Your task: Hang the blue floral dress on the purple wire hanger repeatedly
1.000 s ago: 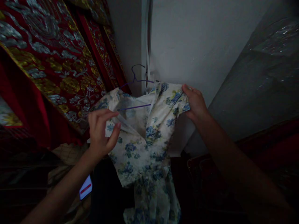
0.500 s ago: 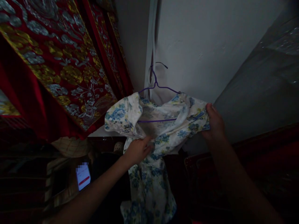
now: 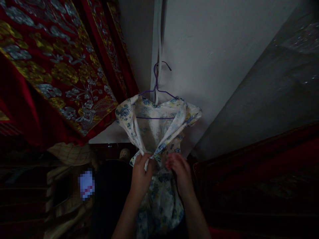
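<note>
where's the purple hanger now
Near the centre of the head view, the purple hanger sits in the floral garment, its hook above the neckline, right of the red embroidered cloth.

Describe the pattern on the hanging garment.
The garment has blue flowers on white, with yellow touches; see the head view.

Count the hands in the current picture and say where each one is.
2. The left hand pinches a front edge of the floral garment; the right hand is at the garment's right side, contact unclear. Others could be hidden in the dark areas.
</note>
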The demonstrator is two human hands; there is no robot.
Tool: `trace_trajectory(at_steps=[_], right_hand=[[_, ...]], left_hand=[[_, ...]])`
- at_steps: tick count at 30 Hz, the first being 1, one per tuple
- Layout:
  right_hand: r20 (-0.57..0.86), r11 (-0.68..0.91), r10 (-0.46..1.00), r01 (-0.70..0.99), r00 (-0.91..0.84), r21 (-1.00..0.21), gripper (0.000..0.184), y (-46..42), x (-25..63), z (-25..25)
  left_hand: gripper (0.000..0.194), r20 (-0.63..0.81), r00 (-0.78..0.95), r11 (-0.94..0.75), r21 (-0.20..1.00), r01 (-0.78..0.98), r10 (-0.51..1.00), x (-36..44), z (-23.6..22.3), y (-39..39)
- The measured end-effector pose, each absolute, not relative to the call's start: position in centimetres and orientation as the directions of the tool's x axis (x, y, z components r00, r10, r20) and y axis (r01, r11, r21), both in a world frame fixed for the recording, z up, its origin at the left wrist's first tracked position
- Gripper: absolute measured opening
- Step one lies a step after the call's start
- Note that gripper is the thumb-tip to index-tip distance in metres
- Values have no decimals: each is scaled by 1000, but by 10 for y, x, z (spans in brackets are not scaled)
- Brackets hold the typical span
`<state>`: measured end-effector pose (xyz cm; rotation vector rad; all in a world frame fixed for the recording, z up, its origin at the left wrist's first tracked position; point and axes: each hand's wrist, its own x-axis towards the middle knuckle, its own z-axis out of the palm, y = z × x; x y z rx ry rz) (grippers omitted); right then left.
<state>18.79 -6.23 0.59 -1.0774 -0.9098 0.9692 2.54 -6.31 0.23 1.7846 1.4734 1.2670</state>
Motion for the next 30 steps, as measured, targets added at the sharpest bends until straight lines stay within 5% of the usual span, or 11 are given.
trace_trajectory(at_steps=[3,17,25,30], right_hand=[[102,102,995,-106,10,-989,33,-57,156,-3],[201,201,980,41,-13,-979,24,-61,147,-2],[271,252,960,198,73,-947,19,-59,146,-6],[196,190,981,236,1,-953,22,-52,148,-8]], left_hand=[[23,370,-23,-318,825,467,929,24,4,-67],[73,303,-370,-300,952,67,878,41,-18,-71],[21,393,-405,-371,919,134,826,43,-30,-68],[19,452,-326,-392,890,233,831,43,-34,-69]])
